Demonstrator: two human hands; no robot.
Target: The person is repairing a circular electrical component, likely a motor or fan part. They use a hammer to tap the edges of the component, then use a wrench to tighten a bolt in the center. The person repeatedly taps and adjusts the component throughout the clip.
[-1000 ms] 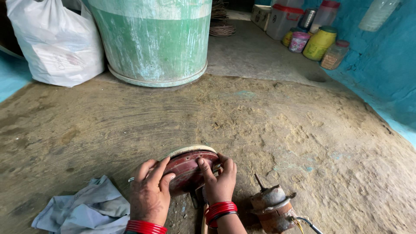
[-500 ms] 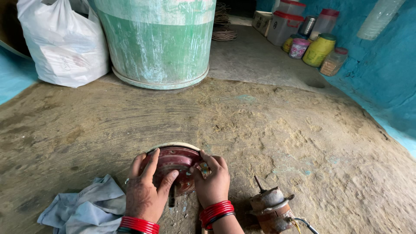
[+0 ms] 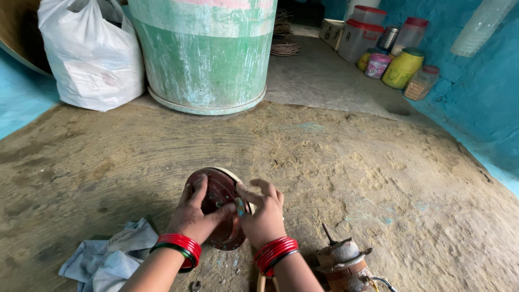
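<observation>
A: Head view, setting. The floor was a rough, packed earthen surface [image 3: 346,162] bounded on the right by a painted blue wall [image 3: 476,103]. At the back stood a large green-and-white drum [image 3: 203,54], a white plastic sack [image 3: 89,54] to its left, and a row of lidded plastic jars [image 3: 397,59] along the wall.

B: And the centre of the view?

A: A round, dark red metal disc-shaped cover [image 3: 219,208], pale at its rim, was held tilted on edge just above the floor, near the bottom middle of the frame. The left hand [image 3: 194,216] gripped its left side, fingers curled over the rim and thumb across the face. The right hand [image 3: 265,216] closed on its right edge, fingertips pinched around a small part at the face; what that part was could not be told. Both wrists bore red bangles [image 3: 275,251].

B: Nearby things?

A: A crumpled pale blue cloth [image 3: 108,259] lay just left of the left forearm; a rusty cylindrical motor part with a protruding shaft [image 3: 343,265] stood just right of the right forearm.

B: Risks?

A: Judged from the grip, the tilted cover could slip and drop onto the dirt, picking up grit. Any small piece pinched loose could fall and be lost in the uneven floor. The upright shaft stood near enough to catch a forearm.
</observation>
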